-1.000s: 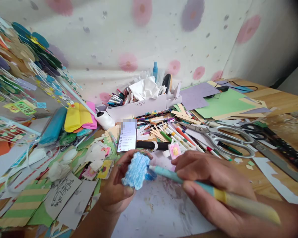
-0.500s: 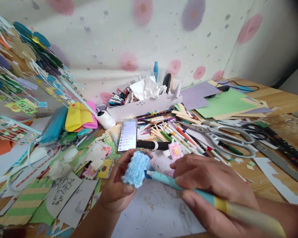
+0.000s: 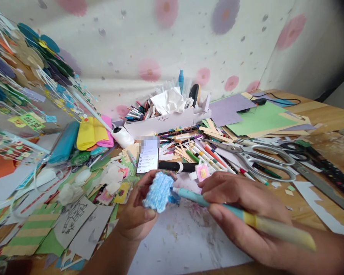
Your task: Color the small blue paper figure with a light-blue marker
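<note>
My left hand [image 3: 139,214] pinches a small rectangular block [image 3: 158,191] with a rough, streaky blue-and-white face. The block is held up over a stained white sheet [image 3: 172,244], and a darker blue patch shows beside its right edge. Wrapped in the fingers of my right hand [image 3: 240,210] is a slim marker pen [image 3: 226,206], light blue at the front and pale yellow at the back. Its blue tip meets the block's right edge, though I cannot tell exactly where it touches.
Paper scraps and drawings [image 3: 74,219] cover the left side. Behind the block are a phone [image 3: 148,156], a thread spool [image 3: 122,137] and scattered pens [image 3: 209,154]. Big scissors [image 3: 263,160] lie at the right. A white box [image 3: 160,124] of pens stands by the wall.
The block has turned a little in my left hand and sits slightly higher. The pen tip has moved up and right along with the block's edge. Both hands keep their holds.
</note>
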`<action>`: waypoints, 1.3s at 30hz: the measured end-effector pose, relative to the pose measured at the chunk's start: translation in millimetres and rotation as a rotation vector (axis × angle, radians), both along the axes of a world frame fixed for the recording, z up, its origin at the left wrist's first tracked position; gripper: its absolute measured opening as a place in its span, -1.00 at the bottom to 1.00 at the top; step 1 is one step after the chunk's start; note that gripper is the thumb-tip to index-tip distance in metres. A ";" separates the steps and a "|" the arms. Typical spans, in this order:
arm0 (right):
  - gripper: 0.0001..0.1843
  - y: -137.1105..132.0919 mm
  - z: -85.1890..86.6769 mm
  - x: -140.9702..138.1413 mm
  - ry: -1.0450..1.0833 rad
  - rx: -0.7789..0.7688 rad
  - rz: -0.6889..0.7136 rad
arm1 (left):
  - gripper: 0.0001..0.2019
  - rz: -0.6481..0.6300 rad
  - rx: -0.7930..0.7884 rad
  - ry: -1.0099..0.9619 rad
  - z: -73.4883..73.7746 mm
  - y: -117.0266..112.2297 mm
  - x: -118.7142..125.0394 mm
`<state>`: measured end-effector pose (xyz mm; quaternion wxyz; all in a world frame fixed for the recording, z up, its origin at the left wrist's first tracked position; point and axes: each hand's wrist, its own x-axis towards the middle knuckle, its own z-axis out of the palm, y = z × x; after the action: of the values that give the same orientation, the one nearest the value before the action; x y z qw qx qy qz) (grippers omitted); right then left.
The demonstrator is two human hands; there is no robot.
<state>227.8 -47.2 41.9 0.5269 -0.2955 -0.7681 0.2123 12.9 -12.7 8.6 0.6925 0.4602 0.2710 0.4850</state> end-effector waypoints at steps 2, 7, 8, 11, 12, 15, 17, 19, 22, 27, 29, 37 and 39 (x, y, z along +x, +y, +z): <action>-0.88 -0.3 0.1 0.6 -0.015 0.000 0.030 | -0.45 -0.009 0.007 0.004 0.1 0.1 0.2; -0.89 -1.3 -0.6 0.6 -0.002 -0.018 0.025 | -0.47 -0.002 0.018 0.003 0.7 -0.2 0.7; -0.90 -1.6 -0.6 0.4 -0.010 -0.023 0.062 | -0.47 -0.005 0.016 0.003 0.9 -0.3 0.8; -0.89 -2.7 -0.4 0.2 -0.008 -0.020 0.073 | -0.47 0.004 0.008 0.002 1.2 -0.1 1.2; -0.88 -2.9 -0.1 0.2 0.000 -0.018 0.051 | -0.48 0.014 0.006 0.000 1.2 0.0 1.4; -0.87 -3.5 0.4 0.3 -0.006 -0.023 0.059 | -0.48 0.034 0.002 0.002 1.0 0.6 1.7; -0.87 -3.8 0.1 0.1 -0.017 -0.021 0.073 | -0.47 0.036 -0.005 0.006 0.5 1.0 1.5; -0.87 -4.4 -0.9 -0.7 -0.021 -0.026 0.066 | -0.46 0.036 -0.010 0.006 -0.1 1.1 1.1; -0.85 -6.0 -3.0 -2.0 -0.018 -0.048 0.120 | -0.46 0.028 -0.014 0.002 -0.2 0.6 1.0; -0.82 -7.9 -3.2 -2.1 0.025 -0.060 0.130 | -0.48 0.044 -0.014 -0.014 1.7 -1.3 2.2; -0.81 -7.6 -2.1 -1.7 0.015 -0.063 0.133 | -0.48 0.051 -0.008 -0.004 1.5 -1.6 2.6; -0.82 -8.4 -0.3 -0.1 -0.059 -0.052 0.122 | -0.46 0.028 0.004 0.010 0.1 -2.1 2.2; -0.83 -8.6 0.2 0.1 -0.072 -0.045 0.131 | -0.47 0.025 0.005 0.022 0.5 -2.1 1.8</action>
<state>227.9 -55.8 42.1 0.4771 -0.2640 -0.7993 0.2527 14.7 -14.8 9.1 0.6822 0.4640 0.2831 0.4891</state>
